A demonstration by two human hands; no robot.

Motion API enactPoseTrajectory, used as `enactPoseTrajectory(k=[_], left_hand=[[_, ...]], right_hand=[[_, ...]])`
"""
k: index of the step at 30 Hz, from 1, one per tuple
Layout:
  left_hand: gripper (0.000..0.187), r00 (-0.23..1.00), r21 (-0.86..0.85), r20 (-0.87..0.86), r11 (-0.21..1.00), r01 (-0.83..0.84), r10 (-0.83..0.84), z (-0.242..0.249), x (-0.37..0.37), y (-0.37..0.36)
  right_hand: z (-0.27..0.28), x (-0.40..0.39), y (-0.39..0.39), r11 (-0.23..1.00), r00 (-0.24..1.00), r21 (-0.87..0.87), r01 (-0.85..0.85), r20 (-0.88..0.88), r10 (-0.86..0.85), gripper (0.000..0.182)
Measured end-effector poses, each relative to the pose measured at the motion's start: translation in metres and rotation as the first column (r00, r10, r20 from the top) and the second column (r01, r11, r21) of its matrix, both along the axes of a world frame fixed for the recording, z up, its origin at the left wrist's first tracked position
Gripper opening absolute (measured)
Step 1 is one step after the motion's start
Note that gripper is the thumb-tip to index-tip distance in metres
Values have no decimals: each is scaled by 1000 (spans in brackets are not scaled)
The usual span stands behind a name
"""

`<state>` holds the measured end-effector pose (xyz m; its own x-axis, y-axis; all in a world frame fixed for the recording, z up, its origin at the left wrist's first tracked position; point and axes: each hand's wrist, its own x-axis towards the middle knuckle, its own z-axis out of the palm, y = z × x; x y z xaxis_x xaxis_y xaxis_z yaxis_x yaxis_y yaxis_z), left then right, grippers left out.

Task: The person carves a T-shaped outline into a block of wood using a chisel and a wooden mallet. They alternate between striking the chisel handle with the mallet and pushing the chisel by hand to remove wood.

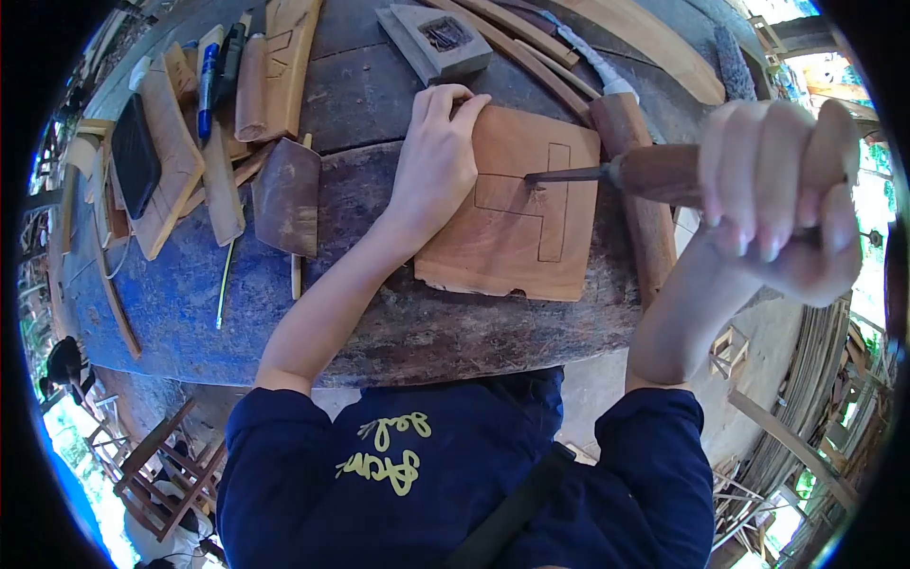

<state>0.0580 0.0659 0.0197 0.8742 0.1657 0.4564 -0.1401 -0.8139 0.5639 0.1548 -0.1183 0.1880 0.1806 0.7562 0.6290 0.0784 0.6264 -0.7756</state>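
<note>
Left hand (434,156) lies flat, pinning the board (517,204) to the counter (379,313); right hand (782,194), at 3 o'clock, is clenched on the chisel (654,173), tip on the pencil line.

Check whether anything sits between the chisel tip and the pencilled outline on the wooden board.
Nothing visible does: the chisel tip already meets the wooden board at the drawn outline. The left hand presses the board's edge, clear of the blade.

Wooden board (517,213) on workbench (379,313)
</note>
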Motion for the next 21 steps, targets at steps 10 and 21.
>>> enactPoseTrajectory(k=[10,21], left_hand=[[46,991,83,-123,996,-34,44,4,2,-5],[38,998,242,-61,970,-7,22,0,7,-3]], right_hand=[[6,42,-25,956,938,-148,254,-202,-281,17],[1,41,-27,817,778,-219,534,-252,-576,17]])
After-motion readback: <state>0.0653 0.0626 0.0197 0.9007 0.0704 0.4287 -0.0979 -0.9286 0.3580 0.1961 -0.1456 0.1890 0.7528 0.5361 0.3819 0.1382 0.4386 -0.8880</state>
